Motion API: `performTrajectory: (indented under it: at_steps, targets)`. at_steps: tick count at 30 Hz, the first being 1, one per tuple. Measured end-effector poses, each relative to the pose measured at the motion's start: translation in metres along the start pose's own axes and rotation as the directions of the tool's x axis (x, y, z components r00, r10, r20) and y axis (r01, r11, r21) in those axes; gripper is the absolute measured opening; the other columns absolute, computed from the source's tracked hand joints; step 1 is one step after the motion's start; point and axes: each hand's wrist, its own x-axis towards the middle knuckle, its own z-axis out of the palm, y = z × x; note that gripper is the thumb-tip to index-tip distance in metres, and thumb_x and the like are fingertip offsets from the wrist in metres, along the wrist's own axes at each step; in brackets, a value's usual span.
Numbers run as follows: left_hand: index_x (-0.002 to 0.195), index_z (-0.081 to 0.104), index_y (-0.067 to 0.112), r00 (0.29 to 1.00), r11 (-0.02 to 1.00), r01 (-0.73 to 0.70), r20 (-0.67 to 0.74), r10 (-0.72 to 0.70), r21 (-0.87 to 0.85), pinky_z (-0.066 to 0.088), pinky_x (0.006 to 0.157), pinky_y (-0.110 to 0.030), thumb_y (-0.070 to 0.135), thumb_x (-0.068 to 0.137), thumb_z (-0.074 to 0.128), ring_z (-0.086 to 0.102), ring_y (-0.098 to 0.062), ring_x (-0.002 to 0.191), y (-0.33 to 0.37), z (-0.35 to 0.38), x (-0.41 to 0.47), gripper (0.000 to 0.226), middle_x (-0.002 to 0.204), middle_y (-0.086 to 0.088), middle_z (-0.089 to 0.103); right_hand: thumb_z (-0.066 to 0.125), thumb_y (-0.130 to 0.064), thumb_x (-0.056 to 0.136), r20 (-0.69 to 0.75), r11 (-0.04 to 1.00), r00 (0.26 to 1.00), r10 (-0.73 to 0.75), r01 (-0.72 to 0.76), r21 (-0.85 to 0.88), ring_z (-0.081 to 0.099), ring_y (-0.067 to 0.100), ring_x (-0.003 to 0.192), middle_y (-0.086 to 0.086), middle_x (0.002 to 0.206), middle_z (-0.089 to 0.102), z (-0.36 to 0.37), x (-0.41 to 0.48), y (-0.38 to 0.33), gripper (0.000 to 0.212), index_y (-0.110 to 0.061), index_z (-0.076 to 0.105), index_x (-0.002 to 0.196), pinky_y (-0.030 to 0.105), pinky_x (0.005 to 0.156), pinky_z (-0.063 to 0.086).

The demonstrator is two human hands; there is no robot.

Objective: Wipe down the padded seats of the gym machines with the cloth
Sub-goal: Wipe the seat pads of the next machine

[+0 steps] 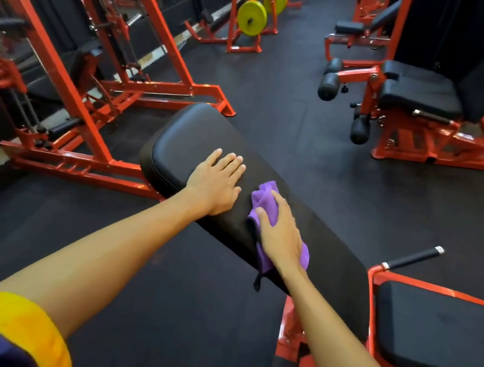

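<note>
A long black padded bench (190, 139) runs from the middle of the view toward the lower right. My left hand (219, 179) lies flat on its upper part with straight fingers. Just to the right, my right hand (282, 231) presses a crumpled purple cloth (266, 202) onto the pad, fingers spread over it. Part of the cloth sticks out past my fingertips and under my wrist. A second black seat pad (446, 333) sits on a red frame at the lower right.
Red steel rack frames (96, 127) stand close on the left. A red machine with a black seat (423, 88) and roller pads stands at the upper right. Yellow weight plates (251, 17) hang on a stand at the back. Black rubber floor (281, 93) lies between them.
</note>
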Motion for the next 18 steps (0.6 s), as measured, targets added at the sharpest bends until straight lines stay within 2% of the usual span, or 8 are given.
performTrajectory:
  at_steps: [2, 4, 6, 9, 11, 13, 15, 18]
  targets:
    - [0.162, 0.003, 0.012, 1.000, 1.000, -0.007, -0.002, 0.007, 0.005, -0.009, 0.126, -0.046, 0.042, 0.108, 0.013, -0.005, -0.020, 0.157, 0.001, 0.002, 0.001, 0.062, 0.171, -0.005, -0.001, 0.048, -0.059, 0.088, -0.014, 0.983, 0.985, 0.173, -0.172, 0.057, 0.056, 0.027, 0.127, -0.011, 0.141, 0.055, -0.007, 0.016, 0.006, 0.050, -0.047, 0.043, 0.136, 0.047, 0.103, 0.045]
    - [0.162, 0.002, 0.011, 1.000, 1.000, -0.008, -0.003, 0.008, 0.007, -0.009, 0.126, -0.047, 0.041, 0.108, 0.012, -0.006, -0.021, 0.157, 0.002, 0.002, 0.002, 0.063, 0.171, -0.006, -0.002, 0.046, -0.054, 0.088, -0.045, 0.955, 0.958, 0.284, -0.278, 0.108, 0.057, 0.032, 0.124, -0.008, 0.139, 0.057, -0.004, 0.024, -0.002, 0.052, -0.048, 0.038, 0.139, 0.044, 0.098, 0.043]
    - [0.162, 0.002, 0.010, 1.000, 1.000, -0.011, -0.006, 0.011, 0.016, -0.009, 0.125, -0.048, 0.040, 0.108, 0.012, -0.006, -0.021, 0.157, 0.002, 0.003, 0.002, 0.063, 0.170, -0.007, -0.002, 0.044, -0.049, 0.095, -0.083, 0.964, 0.963, 0.257, -0.250, 0.090, 0.056, 0.033, 0.128, -0.006, 0.145, 0.055, 0.008, 0.015, -0.021, 0.052, -0.045, 0.034, 0.146, 0.042, 0.096, 0.040]
    - [0.162, 0.001, 0.009, 1.000, 1.000, -0.019, -0.013, 0.019, 0.017, -0.009, 0.125, -0.049, 0.039, 0.108, 0.011, -0.007, -0.023, 0.157, 0.003, 0.005, 0.002, 0.062, 0.170, -0.008, -0.003, 0.047, -0.046, 0.102, -0.186, 0.998, 0.980, 0.064, -0.064, 0.007, 0.051, 0.023, 0.135, -0.012, 0.153, 0.049, 0.029, -0.028, -0.039, 0.050, -0.039, 0.039, 0.151, 0.039, 0.108, 0.040]
    - [0.162, 0.001, 0.009, 0.999, 0.999, -0.032, -0.011, 0.032, 0.014, -0.009, 0.125, -0.049, 0.039, 0.108, 0.011, -0.007, -0.023, 0.157, 0.002, 0.004, 0.002, 0.062, 0.170, -0.009, -0.003, 0.050, -0.048, 0.101, -0.297, 0.998, 0.953, -0.053, 0.042, -0.045, 0.053, 0.017, 0.131, -0.015, 0.149, 0.053, 0.039, -0.054, -0.026, 0.048, -0.036, 0.046, 0.148, 0.038, 0.110, 0.041]
    - [0.161, 0.002, 0.008, 0.999, 0.999, -0.040, -0.009, 0.040, 0.012, -0.008, 0.125, -0.048, 0.039, 0.108, 0.013, -0.006, -0.023, 0.157, 0.001, 0.005, 0.001, 0.063, 0.170, -0.009, -0.002, 0.047, -0.055, 0.099, -0.368, 0.988, 0.921, -0.131, 0.089, -0.129, 0.057, 0.018, 0.122, -0.015, 0.141, 0.058, 0.045, -0.068, -0.001, 0.048, -0.035, 0.051, 0.143, 0.038, 0.105, 0.043]
    - [0.161, 0.004, 0.007, 0.999, 0.999, -0.045, 0.000, 0.045, 0.007, -0.007, 0.126, -0.046, 0.039, 0.108, 0.014, -0.005, -0.022, 0.157, 0.000, 0.004, 0.001, 0.063, 0.170, -0.009, -0.001, 0.043, -0.060, 0.096, -0.437, 0.984, 0.894, -0.099, 0.022, -0.177, 0.060, 0.023, 0.115, -0.011, 0.132, 0.064, 0.048, -0.066, 0.024, 0.053, -0.032, 0.056, 0.138, 0.039, 0.099, 0.043]
    - [0.162, 0.005, 0.008, 0.999, 0.999, -0.050, 0.005, 0.050, 0.021, -0.004, 0.126, -0.045, 0.040, 0.109, 0.014, -0.004, -0.022, 0.157, -0.004, 0.004, -0.002, 0.063, 0.170, -0.008, -0.001, 0.041, -0.059, 0.094, -0.574, 0.991, 0.812, 0.106, -0.134, -0.006, 0.062, 0.029, 0.111, -0.003, 0.124, 0.070, 0.053, -0.063, 0.022, 0.055, -0.026, 0.062, 0.133, 0.041, 0.098, 0.044]
